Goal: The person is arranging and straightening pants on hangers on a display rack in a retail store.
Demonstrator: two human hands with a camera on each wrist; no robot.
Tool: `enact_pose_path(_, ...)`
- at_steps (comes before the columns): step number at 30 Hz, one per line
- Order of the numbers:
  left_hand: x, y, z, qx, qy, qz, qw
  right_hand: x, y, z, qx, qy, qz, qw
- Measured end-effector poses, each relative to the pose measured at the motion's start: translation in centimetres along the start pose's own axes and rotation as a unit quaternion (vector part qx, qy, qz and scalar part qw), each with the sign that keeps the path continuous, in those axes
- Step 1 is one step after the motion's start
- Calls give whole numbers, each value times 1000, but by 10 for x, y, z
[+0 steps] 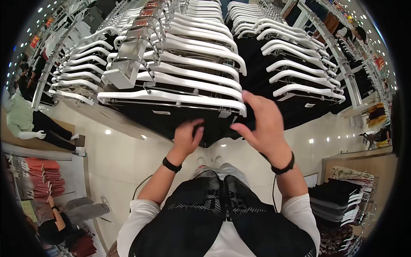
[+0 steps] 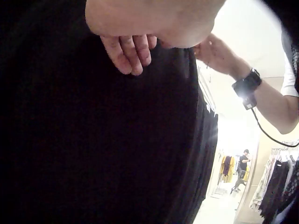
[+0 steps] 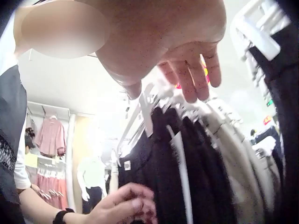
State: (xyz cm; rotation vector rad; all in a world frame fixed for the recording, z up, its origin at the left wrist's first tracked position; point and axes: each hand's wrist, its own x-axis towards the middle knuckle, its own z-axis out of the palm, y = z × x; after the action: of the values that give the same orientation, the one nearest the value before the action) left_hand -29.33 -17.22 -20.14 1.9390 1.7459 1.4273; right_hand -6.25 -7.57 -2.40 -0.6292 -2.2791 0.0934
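Head view: soft black garment, stiff white hanger, watch the clips

So the black cloth garment (image 1: 167, 124) hangs from a white plastic hanger (image 1: 171, 97), right at the front end of the chrome rail (image 1: 136, 43). More white hangers are packed close behind it.

The left hand (image 1: 186, 137) is relaxed, fingers loosely bent against the cloth, and no fold shows between thumb and fingertips. The right hand (image 1: 267, 124) is spread pretty wide, thumb well apart from the fingers, just beside the hanger's right end. Can't tell if it's actually touching.

Handling-wise, I'd guess the garment is light to medium, totally floppy, not fragile and maybe a bit slidey against its neighbours. The hanger should be the rigid bit, so IMO take hold by its bar or right end, near the metal clip (image 1: 224, 113), with the other hand steadying the cloth just below. Tugging low on the fabric could pop it out of the clips. Hangers that tight could snag each other too, so go easy.
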Motion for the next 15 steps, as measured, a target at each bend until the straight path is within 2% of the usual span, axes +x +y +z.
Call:
enact_pose_path(1,9,5,-10,-9,58,65,996,-2,-4,11,25,-24,44,998)
enact_pose_path(3,16,11,-33,12,129,138,982,-3,0,29,36,18,32,999)
enact_pose_path(5,19,15,-61,101,201,176,958,-2,3,34,49,39,19,998)
enact_pose_path(7,20,7,-85,187,318,174,913,-3,4,34,64,40,9,997)
enact_pose_path(9,36,9,-115,297,380,110,869,0,6,30,89,45,-1,995)
enact_pose_path(12,52,0,-145,287,414,-27,864,0,14,27,107,56,-22,992)
enact_pose_path(15,48,-23,-164,17,421,-120,899,1,19,30,112,48,-35,992)
